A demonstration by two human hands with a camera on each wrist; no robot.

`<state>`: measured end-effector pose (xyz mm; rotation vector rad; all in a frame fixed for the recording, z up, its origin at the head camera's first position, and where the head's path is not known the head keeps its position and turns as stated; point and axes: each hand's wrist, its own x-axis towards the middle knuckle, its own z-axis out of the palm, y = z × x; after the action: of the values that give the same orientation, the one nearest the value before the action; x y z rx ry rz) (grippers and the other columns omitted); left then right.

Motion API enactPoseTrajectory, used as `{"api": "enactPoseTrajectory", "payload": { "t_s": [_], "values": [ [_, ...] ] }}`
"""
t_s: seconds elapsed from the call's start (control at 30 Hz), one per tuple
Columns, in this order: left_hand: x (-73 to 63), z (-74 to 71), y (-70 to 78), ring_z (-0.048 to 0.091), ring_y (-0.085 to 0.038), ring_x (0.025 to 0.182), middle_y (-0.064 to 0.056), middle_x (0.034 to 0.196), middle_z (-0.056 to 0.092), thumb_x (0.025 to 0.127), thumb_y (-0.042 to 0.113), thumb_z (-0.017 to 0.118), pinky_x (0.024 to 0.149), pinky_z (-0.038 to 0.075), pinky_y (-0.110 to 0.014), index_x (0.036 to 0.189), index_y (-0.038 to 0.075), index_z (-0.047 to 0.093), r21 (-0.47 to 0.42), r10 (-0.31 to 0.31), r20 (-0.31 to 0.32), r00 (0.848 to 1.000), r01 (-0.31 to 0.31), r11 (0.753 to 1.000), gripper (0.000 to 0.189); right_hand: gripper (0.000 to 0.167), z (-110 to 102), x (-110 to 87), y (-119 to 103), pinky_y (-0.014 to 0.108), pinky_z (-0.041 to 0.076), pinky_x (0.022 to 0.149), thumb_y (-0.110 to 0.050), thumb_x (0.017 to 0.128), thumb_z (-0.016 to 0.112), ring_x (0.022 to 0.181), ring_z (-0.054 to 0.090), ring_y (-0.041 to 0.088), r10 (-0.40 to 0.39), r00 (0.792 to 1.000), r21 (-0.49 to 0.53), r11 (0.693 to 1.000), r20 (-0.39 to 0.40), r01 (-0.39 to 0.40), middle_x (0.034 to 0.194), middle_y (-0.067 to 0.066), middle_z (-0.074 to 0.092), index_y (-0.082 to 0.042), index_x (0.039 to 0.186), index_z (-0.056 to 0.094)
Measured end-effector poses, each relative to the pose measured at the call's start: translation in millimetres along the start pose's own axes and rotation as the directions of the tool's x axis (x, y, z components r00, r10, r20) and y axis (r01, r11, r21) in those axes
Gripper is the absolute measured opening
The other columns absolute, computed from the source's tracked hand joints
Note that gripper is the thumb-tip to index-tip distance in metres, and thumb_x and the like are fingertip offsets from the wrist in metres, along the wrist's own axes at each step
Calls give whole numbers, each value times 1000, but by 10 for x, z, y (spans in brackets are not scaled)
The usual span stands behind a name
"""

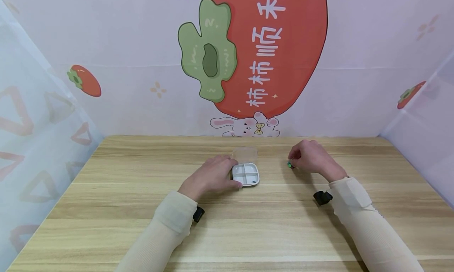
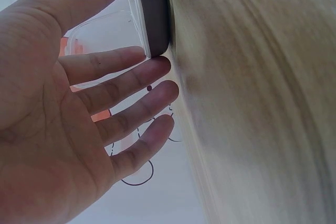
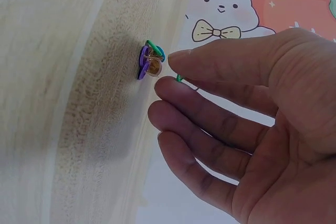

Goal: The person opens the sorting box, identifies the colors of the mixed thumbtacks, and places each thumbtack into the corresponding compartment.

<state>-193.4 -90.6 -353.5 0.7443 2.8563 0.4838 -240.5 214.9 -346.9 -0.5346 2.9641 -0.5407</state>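
A small white pill box (image 1: 245, 175) with four compartments lies with its clear lid (image 1: 244, 153) folded back. A tiny dark piece (image 1: 253, 181) is in its near right compartment. My left hand (image 1: 216, 174) holds the box at its left side, thumb at the near corner and index finger at the far one; the other fingers (image 2: 142, 98) extend nearly straight. To the right, my right hand (image 1: 310, 157) pinches a small green piece (image 3: 179, 77) between thumb and index finger, mostly hidden. Beside those fingertips sits a little cluster of purple, green and gold-coloured loops (image 3: 150, 60).
Both things stand on a wood-grain table (image 1: 227, 228). A white printed backdrop (image 1: 142, 35) rises along its far edge, with side panels (image 1: 39, 146) at left and right. Black wrist cameras (image 1: 322, 198) hang under both sleeves.
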Motion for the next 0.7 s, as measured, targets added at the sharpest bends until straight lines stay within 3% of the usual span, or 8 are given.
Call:
{"api": "enactPoseTrajectory", "payload": {
  "t_s": [0.33, 0.7],
  "values": [
    [0, -6, 2, 58, -28, 119, -11, 129, 64, 84, 39, 83, 106, 42, -46, 131, 3, 64, 20, 4, 2, 1000, -4, 1000, 62, 4, -2, -3, -13, 38, 50, 68, -7, 86, 75, 69, 59, 17, 0, 1000, 6, 1000, -17, 0, 72, -3, 66, -8, 82, 73],
    [3, 2, -2, 58, -28, 118, -11, 129, 64, 84, 40, 83, 106, 42, -46, 132, 4, 64, 15, -4, 4, 1000, 4, 1000, 63, 13, 2, -9, -15, 35, 45, 65, -4, 81, 77, 66, 54, 18, -16, 999, 16, 1000, -40, 17, 69, -3, 62, -11, 74, 69]
  ]
}}
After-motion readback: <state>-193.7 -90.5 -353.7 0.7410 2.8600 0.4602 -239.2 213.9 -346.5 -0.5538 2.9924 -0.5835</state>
